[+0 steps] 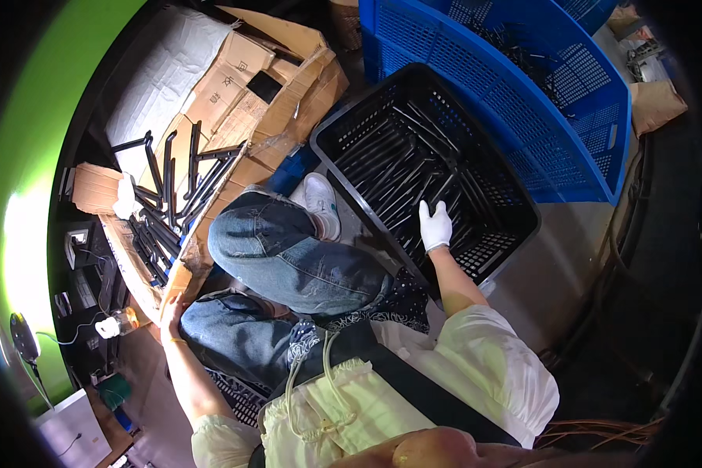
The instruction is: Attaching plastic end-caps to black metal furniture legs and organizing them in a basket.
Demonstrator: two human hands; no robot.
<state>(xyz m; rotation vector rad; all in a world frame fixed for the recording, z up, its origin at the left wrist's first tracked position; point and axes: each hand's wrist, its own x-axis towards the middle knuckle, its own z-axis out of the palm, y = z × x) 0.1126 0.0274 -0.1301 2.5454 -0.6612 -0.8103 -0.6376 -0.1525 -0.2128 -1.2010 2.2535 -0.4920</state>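
Observation:
My right hand (435,228), in a white glove, reaches into a black plastic crate (516,214) on the right. Its thumb and fingers close around a thin black part among many black rods (398,168) that fill the crate; the held part's far end blends into the pile. My bare left hand (171,318) rests with its fingers extended against the near corner of an open cardboard box (267,148), beside my knee. Black bent arm-like parts (168,175) lie crosswise in that box, with a white crumpled piece (125,196) at their left.
Behind the crate stand large blue perforated bins (491,101), one with dark parts inside. A brown paper bag (657,105) is at the far right. My jeans-clad legs (288,257) sit between box and crate. A bottle (118,323) lies at the left, near shelving.

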